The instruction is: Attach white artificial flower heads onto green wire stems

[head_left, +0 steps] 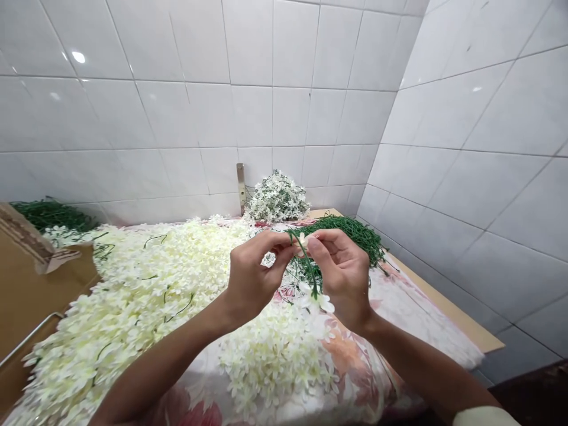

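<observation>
Your left hand [255, 275] and right hand [341, 278] are both closed narrow, fingertips pinching a thin green stem [309, 266] whose white blossom [317, 300] hangs below them, over a floral cloth [419, 322] heaped with cream blossoms [146, 296] and green strands [344, 232]

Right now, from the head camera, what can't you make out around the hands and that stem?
Head view:
- The left hand and right hand hide their grip on the green stem.
- The cardboard is cut off by the left edge.
- The floral cloth is cut off by the bottom edge.
</observation>
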`<action>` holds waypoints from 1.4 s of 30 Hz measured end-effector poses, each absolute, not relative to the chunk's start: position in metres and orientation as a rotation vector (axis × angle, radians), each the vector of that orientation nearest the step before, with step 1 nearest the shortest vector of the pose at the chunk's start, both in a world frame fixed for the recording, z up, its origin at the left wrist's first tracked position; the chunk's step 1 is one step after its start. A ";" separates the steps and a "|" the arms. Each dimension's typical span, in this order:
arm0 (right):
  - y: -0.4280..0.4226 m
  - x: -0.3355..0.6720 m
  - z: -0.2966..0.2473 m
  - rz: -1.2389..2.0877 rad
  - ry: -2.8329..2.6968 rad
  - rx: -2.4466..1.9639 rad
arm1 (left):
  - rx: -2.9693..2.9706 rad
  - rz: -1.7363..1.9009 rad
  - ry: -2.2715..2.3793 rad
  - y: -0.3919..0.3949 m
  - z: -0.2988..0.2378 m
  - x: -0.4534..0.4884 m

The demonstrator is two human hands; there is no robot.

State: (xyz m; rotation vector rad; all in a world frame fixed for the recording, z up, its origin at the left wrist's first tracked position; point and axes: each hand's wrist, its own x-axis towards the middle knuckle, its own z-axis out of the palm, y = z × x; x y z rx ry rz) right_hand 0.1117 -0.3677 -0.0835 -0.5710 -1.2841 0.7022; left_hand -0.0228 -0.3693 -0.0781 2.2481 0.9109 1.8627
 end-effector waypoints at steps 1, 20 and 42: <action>-0.367 0.110 -0.083 0.769 -1.266 -0.538 | 2.240 1.872 0.908 -0.369 -0.077 -0.024; -0.360 0.109 -0.077 1.020 -1.354 -0.440 | 2.108 1.776 0.753 -0.361 -0.067 -0.043; -0.343 0.110 -0.066 0.733 -1.741 -0.501 | 2.344 1.845 0.848 -0.357 -0.052 -0.062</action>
